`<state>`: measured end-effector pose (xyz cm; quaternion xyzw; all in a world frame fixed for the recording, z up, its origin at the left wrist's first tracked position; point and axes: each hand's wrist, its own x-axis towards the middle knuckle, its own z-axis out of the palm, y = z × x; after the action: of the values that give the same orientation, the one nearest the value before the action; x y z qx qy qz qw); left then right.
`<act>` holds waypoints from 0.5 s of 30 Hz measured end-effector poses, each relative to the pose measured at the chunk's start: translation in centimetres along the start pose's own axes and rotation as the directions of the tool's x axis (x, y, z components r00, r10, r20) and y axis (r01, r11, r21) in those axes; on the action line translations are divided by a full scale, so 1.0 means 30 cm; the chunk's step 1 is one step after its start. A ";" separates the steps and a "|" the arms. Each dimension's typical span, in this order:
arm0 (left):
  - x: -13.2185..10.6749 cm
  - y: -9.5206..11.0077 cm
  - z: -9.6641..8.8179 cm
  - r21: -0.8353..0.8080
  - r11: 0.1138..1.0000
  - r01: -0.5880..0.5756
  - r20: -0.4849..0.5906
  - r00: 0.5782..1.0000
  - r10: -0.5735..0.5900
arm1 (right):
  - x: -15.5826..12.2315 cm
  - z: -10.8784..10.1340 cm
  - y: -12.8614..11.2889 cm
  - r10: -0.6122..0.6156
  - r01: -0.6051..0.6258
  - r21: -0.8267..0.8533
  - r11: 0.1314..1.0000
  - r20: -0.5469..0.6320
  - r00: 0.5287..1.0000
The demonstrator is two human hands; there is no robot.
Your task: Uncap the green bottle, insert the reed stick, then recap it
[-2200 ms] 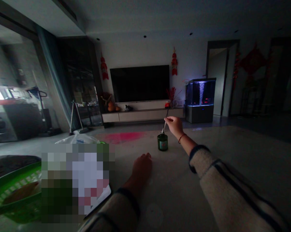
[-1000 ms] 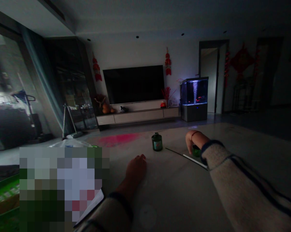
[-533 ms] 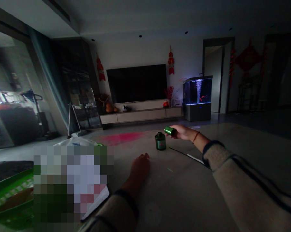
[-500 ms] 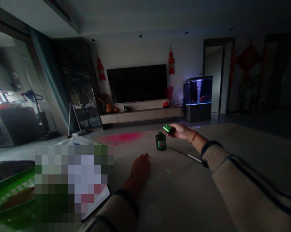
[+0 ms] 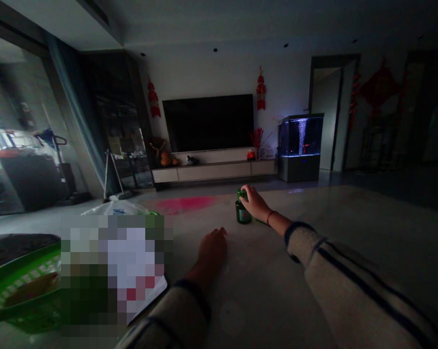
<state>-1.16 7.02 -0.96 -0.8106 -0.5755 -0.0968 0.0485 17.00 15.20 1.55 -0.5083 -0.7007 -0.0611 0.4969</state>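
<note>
A small dark green glass bottle (image 5: 243, 216) with a label stands upright on the table in front of me. My right hand (image 5: 256, 202) grips a shiny ribbed green cap (image 5: 241, 195) at the bottle's mouth. Cap and bottle line up, but whether the cap is seated cannot be seen under the fingers. Nearer to me and left of the bottle, my left hand (image 5: 212, 246) rests on the tabletop (image 5: 262, 281), its fingers curled in and partly hidden. No object shows in it, and it stays apart from the bottle.
At the left are a green plastic basket (image 5: 30, 315), a clear plastic bag (image 5: 113, 207) and a blurred-out patch over other items. A pink patch (image 5: 184, 204) lies on the far table surface. Beyond stand a TV cabinet (image 5: 213, 170) and a lit fish tank (image 5: 301, 138).
My right hand has brought the cap left and over the bottle's mouth, turning it upright. The thin dark stick is now mostly hidden by that arm. My left hand remains in place.
</note>
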 end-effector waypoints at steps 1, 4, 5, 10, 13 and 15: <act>0.000 -0.001 0.001 -0.002 1.000 0.001 -0.003 1.000 -0.001 | -0.007 0.001 0.002 -0.006 0.007 -0.006 1.000 0.016 1.000; 0.001 -0.004 0.004 -0.007 1.000 -0.004 -0.008 1.000 0.004 | -0.026 -0.002 0.008 0.011 -0.015 0.049 0.999 0.068 0.998; 0.002 -0.004 0.005 -0.006 1.000 -0.005 -0.010 1.000 0.005 | -0.032 -0.004 0.010 0.008 -0.016 0.079 0.997 0.093 0.996; 0.003 -0.003 0.007 -0.003 1.000 -0.018 -0.013 1.000 0.018 | -0.046 -0.024 0.013 0.017 -0.036 0.109 0.993 0.169 0.986; 0.001 -0.001 0.003 -0.010 1.000 -0.003 -0.011 1.000 0.002 | -0.044 -0.029 0.007 0.035 -0.062 0.136 0.989 0.192 0.981; -0.001 0.001 0.000 -0.017 1.000 0.001 -0.012 1.000 -0.002 | -0.044 -0.026 0.001 0.066 -0.099 0.163 0.982 0.197 0.978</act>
<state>-1.15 6.99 -0.95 -0.8100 -0.5749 -0.1067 0.0449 17.51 13.90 0.92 -0.4960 -0.7258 0.0692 0.4716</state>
